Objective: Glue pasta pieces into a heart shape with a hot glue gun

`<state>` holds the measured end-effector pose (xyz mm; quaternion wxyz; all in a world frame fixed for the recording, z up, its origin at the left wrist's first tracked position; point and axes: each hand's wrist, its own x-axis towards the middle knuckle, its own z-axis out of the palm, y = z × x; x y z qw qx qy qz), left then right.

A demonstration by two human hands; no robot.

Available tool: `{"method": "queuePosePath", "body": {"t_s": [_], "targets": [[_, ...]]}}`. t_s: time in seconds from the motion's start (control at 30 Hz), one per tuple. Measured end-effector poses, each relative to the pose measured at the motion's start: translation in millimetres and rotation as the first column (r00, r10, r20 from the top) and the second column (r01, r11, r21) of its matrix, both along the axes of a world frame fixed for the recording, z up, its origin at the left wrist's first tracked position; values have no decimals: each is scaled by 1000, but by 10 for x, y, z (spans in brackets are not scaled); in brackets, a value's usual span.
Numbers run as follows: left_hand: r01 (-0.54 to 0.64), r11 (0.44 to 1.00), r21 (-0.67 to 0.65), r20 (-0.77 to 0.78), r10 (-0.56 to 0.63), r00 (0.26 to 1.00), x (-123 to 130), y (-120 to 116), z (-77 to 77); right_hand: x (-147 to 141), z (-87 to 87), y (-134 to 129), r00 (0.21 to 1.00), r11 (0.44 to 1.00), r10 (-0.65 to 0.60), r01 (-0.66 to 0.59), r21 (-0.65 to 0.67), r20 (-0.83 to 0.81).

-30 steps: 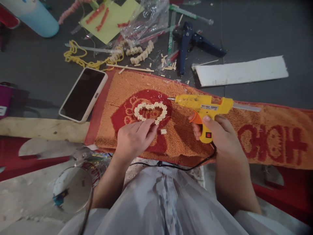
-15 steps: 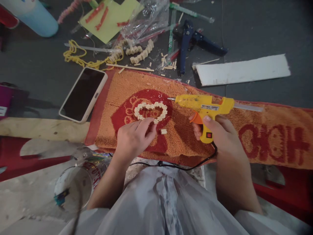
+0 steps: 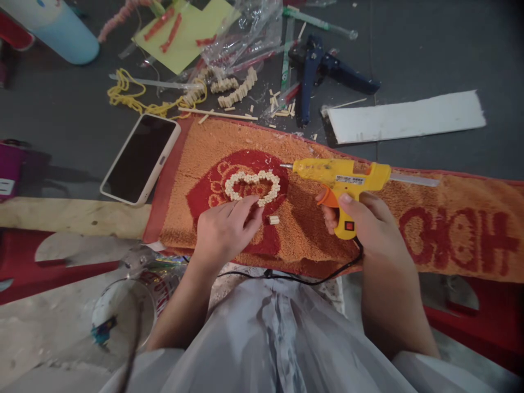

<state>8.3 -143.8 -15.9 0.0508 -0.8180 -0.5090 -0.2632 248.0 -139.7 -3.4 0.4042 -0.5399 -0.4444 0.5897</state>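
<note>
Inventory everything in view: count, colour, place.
Glue gun: 1, yellow, right hand
Heart: 1, cream, on towel
Loose piece: 1, cream, near heart
Towel: 1, orange/red, table's near edge
Phone: 1, black, left of towel
Yarn: 1 tangle, yellow, beyond phone
Sticks: many, cream, beyond towel
Wrap: uncountable, clear, far middle
Paper: 1, yellow-green, left of wrap
Strips: 3, red, on paper
Tool: 1, blue, beyond glue gun
Board: 1, white, right of tool
Bottle: 1, blue-white, far left
Object: 1, purple, left edge
Twist: 1, pink, beside bottle
Tub: 1, clear, below table, left
Cord: 1, black, under glue gun
Table: 1, dark grey, under towel
Clothing: 1, grey, between arms
Left hand: 1, at heart's lower edge
Right hand: 1, on glue gun
</note>
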Motion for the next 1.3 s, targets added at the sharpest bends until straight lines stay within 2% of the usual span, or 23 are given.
{"method": "queuePosePath", "body": {"t_s": [0.67,1.3], "targets": [[0,1000,12,1,0,1000,4,5,9,32,-20,-7,999,999,41,-41,25,17],[-21,1000,3,6,21,1000,-8,5,-23,9,17,-7,1000,1000,24,-24,8,12]]}}
